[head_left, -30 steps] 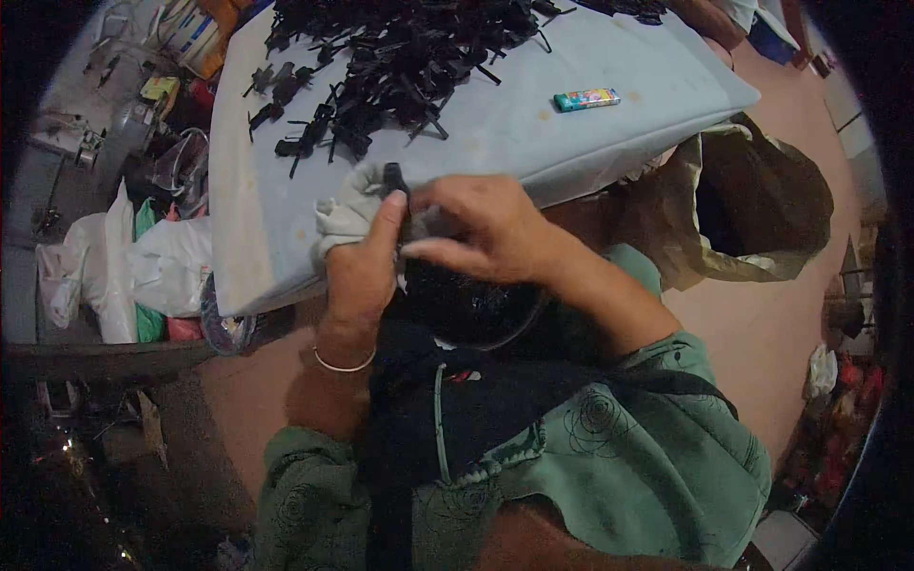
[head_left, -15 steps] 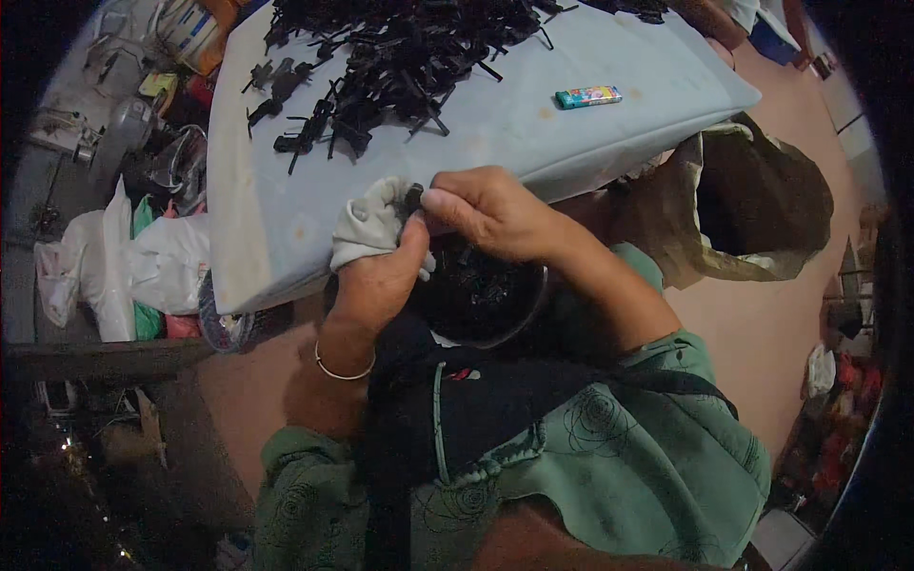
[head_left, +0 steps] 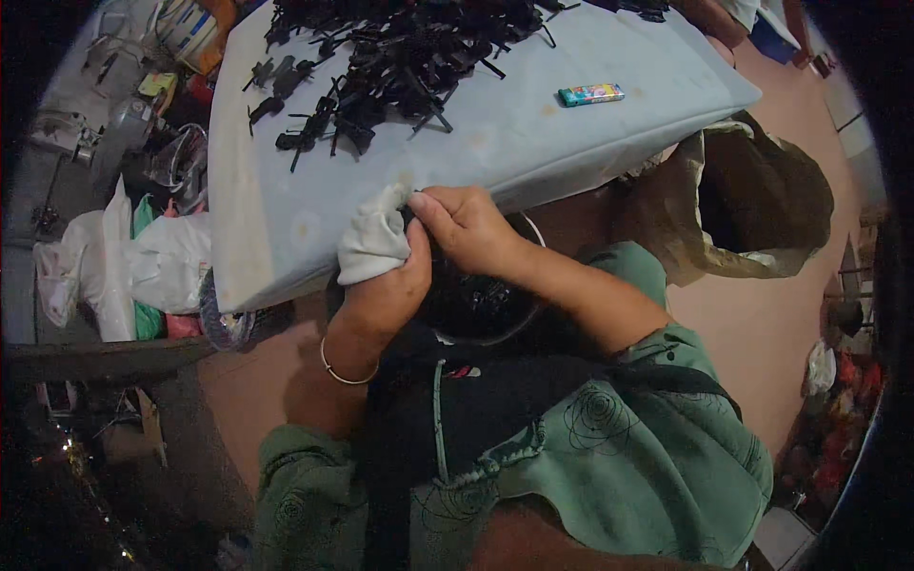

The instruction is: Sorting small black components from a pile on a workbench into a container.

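Observation:
My left hand (head_left: 388, 293) is closed, with white glove-like fabric (head_left: 373, 246) over its fingers and a bangle on the wrist. My right hand (head_left: 471, 228) pinches thumb against fingers right beside it. A small black piece (head_left: 410, 213) is mostly hidden between the two hands. Just below them, a dark round basin (head_left: 536, 228) holds several black bits. Beyond my hands, a heap of black plastic-looking parts (head_left: 409, 57) spreads over the far part of the pale, covered table (head_left: 457, 162).
A small colourful packet (head_left: 591, 94) lies on the table's right side. A large open brown sack (head_left: 771, 205) stands on the floor at right. White plastic bags (head_left: 171, 262) and a grey machine (head_left: 129, 128) sit at left.
My right hand has drawn in slightly to the left and lower, against the white fabric. The black piece, plain between the fingers before, is now mostly covered.

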A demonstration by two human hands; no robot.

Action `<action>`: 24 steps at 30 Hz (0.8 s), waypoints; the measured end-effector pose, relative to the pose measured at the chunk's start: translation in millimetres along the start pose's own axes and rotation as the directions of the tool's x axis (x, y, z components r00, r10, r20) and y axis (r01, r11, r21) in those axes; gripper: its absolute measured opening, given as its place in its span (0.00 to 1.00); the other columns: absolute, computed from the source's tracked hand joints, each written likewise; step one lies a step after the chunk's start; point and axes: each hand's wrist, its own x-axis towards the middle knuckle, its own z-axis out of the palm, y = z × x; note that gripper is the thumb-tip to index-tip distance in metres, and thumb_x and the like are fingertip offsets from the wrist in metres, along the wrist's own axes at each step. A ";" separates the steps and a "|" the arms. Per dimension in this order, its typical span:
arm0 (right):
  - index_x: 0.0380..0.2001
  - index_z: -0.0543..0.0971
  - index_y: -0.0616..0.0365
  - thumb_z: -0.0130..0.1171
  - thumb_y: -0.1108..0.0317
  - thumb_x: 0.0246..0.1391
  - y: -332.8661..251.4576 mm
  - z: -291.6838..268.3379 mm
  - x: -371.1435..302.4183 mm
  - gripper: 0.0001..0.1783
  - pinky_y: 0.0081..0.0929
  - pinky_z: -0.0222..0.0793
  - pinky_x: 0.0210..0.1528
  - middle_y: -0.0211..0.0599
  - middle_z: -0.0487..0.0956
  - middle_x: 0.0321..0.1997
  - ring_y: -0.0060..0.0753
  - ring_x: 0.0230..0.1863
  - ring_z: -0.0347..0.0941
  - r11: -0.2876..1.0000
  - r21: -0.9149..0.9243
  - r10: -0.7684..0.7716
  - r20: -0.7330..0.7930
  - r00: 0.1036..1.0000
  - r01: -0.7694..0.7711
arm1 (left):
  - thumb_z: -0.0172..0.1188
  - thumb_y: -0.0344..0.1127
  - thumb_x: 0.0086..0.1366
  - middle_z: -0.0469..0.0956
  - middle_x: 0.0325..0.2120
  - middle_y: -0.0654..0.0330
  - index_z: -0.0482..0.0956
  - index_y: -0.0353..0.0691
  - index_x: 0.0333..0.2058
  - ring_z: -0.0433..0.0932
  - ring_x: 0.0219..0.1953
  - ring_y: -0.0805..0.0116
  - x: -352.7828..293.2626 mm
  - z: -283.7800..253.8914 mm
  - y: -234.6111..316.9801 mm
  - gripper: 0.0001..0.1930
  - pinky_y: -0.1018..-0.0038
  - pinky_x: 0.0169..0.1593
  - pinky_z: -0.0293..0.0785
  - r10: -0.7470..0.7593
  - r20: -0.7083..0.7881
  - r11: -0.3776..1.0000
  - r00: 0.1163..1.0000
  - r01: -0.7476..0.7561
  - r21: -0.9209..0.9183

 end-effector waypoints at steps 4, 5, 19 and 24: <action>0.23 0.69 0.64 0.42 0.62 0.58 -7.1 -9.5 1.1 0.17 0.21 0.59 0.26 0.27 0.65 0.17 0.15 0.24 0.56 0.998 0.068 -0.001 0.120 0.993 -0.007 | 0.54 0.27 0.51 0.72 0.33 0.46 0.68 0.31 0.42 0.71 0.36 0.50 0.6 -0.9 4.2 0.17 0.65 0.42 0.68 -0.228 0.036 0.868 0.973 0.220 -0.446; 0.23 0.69 0.64 0.42 0.62 0.58 -11.1 -14.1 0.7 0.17 0.20 0.59 0.27 0.25 0.65 0.18 0.15 0.25 0.56 0.998 0.055 -0.019 0.194 0.981 0.008 | 0.54 0.27 0.51 0.72 0.33 0.46 0.68 0.31 0.42 0.71 0.36 0.50 1.1 -1.7 6.7 0.17 0.65 0.42 0.68 -0.231 0.034 0.868 0.972 0.221 -0.445; 0.31 0.72 0.63 0.48 0.63 0.55 -9.3 -32.5 5.1 0.12 0.22 0.64 0.31 0.32 0.73 0.25 0.18 0.28 0.65 0.997 -0.067 -0.027 0.180 0.983 0.039 | 0.51 0.31 0.59 0.70 0.35 0.60 0.63 0.34 0.46 0.69 0.38 0.70 10.8 -11.6 13.3 0.17 0.75 0.42 0.67 -0.345 0.058 0.710 0.937 0.301 -0.637; 0.29 0.73 0.64 0.56 0.68 0.48 -17.8 -43.2 3.8 0.09 0.26 0.65 0.30 0.43 0.74 0.24 0.27 0.25 0.69 0.938 -0.233 -0.182 0.300 0.937 0.257 | 0.48 0.32 0.61 0.68 0.32 0.64 0.61 0.35 0.48 0.67 0.31 0.78 9.0 -12.1 4.6 0.16 0.82 0.34 0.66 -0.451 0.141 0.503 0.881 0.382 -0.776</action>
